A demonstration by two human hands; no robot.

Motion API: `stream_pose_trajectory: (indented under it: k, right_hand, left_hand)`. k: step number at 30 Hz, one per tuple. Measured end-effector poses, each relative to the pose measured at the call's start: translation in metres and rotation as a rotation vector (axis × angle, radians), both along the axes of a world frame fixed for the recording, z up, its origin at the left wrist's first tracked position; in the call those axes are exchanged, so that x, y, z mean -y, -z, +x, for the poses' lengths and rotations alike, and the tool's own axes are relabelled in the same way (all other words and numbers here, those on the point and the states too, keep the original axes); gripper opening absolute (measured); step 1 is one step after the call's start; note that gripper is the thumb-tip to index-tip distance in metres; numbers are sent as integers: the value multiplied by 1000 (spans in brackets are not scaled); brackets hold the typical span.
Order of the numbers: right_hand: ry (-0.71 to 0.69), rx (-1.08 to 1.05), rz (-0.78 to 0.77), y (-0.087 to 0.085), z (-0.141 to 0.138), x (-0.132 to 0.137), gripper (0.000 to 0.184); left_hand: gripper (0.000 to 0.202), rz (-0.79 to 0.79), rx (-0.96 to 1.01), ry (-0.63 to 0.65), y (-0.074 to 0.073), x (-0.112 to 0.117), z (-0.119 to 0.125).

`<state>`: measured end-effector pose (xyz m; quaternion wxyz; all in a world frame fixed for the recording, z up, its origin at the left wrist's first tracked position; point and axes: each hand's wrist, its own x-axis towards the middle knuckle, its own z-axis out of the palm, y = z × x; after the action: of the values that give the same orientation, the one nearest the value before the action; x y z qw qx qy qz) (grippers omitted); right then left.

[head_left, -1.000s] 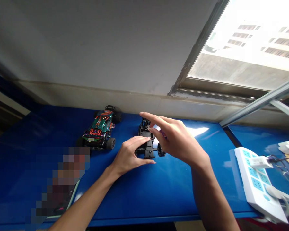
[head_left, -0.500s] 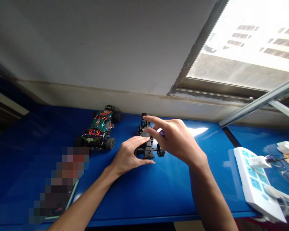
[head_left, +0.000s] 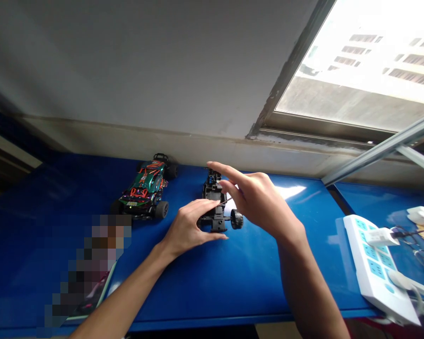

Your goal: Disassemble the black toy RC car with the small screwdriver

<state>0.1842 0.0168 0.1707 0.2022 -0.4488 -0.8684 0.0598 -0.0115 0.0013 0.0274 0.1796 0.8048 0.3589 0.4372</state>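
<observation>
Blue desk (head_left: 254, 282), grey wall (head_left: 155, 70) just past the chassis's far end, window (head_left: 356, 61) up beyond it to the right. Chassis (head_left: 217, 219) is black, long axis running from near edge toward wall, far end leaning a touch left. Both hands are at it, neither clearly nearer. Left hand (head_left: 188, 225) wraps its near-left part: fingertips on top about mid-length, thumb along the near end, so that grip is narrowed on the chassis. Right hand (head_left: 257, 200) is above its right side, index stretched toward the far end, thumb and index tips apart, other fingers hidden. Key relation: thin shaft (head_left: 226, 201) slants over the chassis's right edge, more across the long axis than along it; one end by the left fingertips, the other under the right hand. Looks held there, but contact is hidden; can't tell whether the right grip is closed on it. Wheel (head_left: 237, 219) sticks out at the chassis's near-right corner, possible snag for the right hand. Most room is right of the chassis, out to the strip (head_left: 378, 270). Left is tighter: car (head_left: 146, 188). Little travel wallward; desk's near edge well back from chassis.
</observation>
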Motion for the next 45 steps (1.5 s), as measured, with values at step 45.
stream_pose_trajectory:
  k: [45]
  right_hand:
    - [-85, -67, -13, 1, 1, 0, 50]
  left_hand:
    - [81, 30, 8, 17, 2, -1, -1]
